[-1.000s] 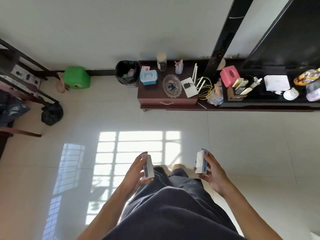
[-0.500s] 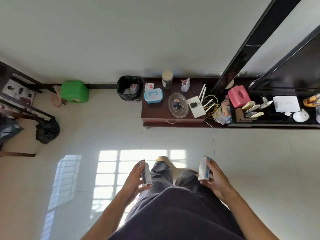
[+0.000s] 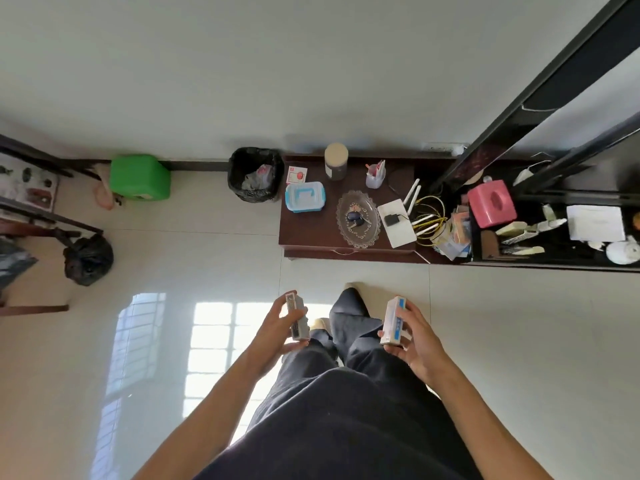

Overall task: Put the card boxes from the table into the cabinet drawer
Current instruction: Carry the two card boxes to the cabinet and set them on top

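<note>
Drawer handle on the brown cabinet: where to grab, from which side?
Take the small curved handle at the middle of the drawer front, coming from the floor side and pulling toward the person. It is the only part that sticks out. Both hands hold card boxes, so one must free up first.

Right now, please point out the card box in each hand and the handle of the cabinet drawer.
Left card box (image 3: 298,318), head view, on its narrow side.
Right card box (image 3: 392,320), head view, on its white broad face.
Drawer handle (image 3: 343,251), head view, on its curved middle.
</note>
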### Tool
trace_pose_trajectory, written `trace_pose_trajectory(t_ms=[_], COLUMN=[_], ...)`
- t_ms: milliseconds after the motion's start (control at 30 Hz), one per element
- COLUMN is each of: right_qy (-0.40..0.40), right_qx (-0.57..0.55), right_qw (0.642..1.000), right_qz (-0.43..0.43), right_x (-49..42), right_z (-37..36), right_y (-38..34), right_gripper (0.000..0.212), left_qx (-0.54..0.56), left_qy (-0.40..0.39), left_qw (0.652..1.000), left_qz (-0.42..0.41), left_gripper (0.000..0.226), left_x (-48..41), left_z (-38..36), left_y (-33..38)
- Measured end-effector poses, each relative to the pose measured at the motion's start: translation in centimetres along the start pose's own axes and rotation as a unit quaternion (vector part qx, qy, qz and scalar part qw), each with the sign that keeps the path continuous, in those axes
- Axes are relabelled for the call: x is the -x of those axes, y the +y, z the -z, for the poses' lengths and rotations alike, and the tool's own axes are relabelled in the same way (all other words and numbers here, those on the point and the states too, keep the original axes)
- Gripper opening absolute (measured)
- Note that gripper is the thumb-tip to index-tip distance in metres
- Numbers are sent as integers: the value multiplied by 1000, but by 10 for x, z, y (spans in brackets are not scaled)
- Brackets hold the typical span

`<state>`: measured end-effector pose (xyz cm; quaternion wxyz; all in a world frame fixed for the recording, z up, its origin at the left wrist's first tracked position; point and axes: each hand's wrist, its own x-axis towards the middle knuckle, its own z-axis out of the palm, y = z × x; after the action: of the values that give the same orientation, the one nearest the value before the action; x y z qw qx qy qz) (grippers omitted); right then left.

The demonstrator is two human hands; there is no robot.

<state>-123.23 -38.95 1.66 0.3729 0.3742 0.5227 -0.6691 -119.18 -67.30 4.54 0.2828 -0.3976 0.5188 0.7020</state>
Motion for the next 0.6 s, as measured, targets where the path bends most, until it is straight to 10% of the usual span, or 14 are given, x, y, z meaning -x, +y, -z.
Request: trace_pose_trajectory(t_ms=[600], right_qy=[-19], right_qx=[332], right_qw=[943], right_qz=[18], right_x=[-260], right_z=[-60], right_y=[-45], right_gripper=[56], left_qx=[-65], left_qy=[192], left_qw=[979], left_qz=[28], left_gripper=[35], left_x=[-238], left_z=[22], left_y=[7])
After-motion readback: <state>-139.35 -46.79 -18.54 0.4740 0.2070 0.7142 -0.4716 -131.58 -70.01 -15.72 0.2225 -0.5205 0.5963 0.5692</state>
